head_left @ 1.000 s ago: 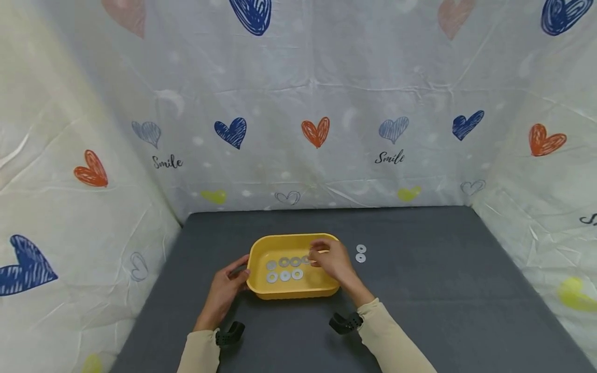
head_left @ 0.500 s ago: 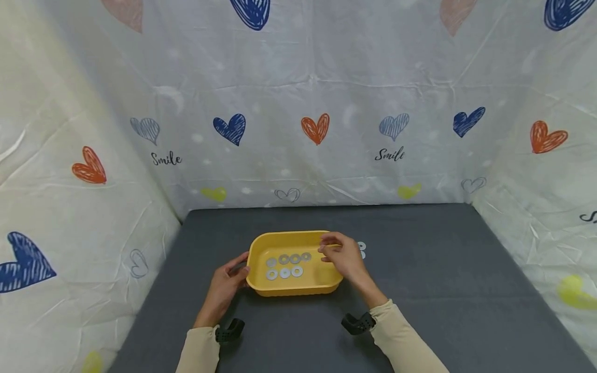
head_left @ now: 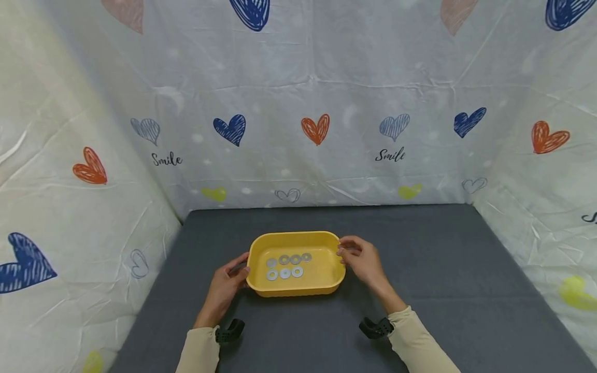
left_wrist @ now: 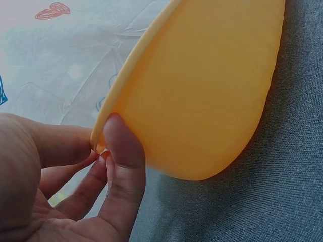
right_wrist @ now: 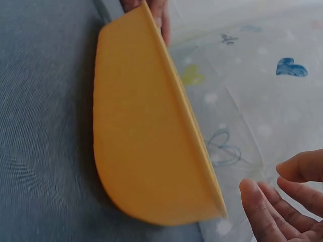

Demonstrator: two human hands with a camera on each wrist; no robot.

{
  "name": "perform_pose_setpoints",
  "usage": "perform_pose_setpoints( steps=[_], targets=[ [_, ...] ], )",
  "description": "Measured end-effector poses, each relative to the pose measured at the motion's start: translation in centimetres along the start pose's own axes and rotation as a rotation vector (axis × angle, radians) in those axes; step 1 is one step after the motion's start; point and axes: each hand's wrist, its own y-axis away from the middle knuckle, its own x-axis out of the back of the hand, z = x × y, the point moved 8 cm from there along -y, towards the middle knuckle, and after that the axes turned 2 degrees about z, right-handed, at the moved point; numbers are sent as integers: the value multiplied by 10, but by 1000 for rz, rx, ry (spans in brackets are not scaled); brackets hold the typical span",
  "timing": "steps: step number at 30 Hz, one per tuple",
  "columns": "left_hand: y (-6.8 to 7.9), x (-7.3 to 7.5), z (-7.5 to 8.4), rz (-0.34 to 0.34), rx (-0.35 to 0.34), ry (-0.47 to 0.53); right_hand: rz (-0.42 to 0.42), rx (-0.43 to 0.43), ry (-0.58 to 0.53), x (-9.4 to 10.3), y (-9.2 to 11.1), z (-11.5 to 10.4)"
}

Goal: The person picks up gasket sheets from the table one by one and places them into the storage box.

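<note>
A shallow yellow plastic tray [head_left: 322,272] stands on the dark grey table. On its floor lie several flat metal washers [head_left: 271,263] in two rough rows, left of the middle. My left hand [head_left: 224,287] pinches the tray's left rim; in the left wrist view the thumb [left_wrist: 123,146] presses one side of the rim and the index finger the other. At the opposite end, my right hand [head_left: 366,259] hovers by the right rim. In the right wrist view its fingers [right_wrist: 277,222] are loosely bent, thumb and fingertips apart, holding nothing.
Dark grey cloth [head_left: 448,290] covers the table. A white curtain [head_left: 308,62] printed with hearts and "Smile" stands behind and at both sides. Each wrist carries a black band-mounted device [head_left: 230,331].
My right hand has moved right, from above the washers to the tray's right rim, and now covers the spot where two washers showed on the table. My left hand keeps its grip.
</note>
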Motion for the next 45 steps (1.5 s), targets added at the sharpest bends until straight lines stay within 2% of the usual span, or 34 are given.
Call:
perform_pose_setpoints(
  steps=[3,11,23,31,34,41,45],
  targets=[
    [1,0,-1,-3,-1,-2,-6,10,27,8,2,3],
    [0,1,2,-14,-27,6,-18,122,149,31,1,10],
    [4,-1,-2,-7,-11,-3,58,95,250,59,-5,26],
    [1,-1,1,-16,-17,1,78,33,239,69,-14,38],
    [1,-2,1,-24,-18,4,89,9,248,72,-17,40],
    [0,-1,2,-10,-20,-2,121,21,281,75,-26,43],
    [4,2,-1,-9,-29,2,126,-5,278,69,-29,46]
  ],
)
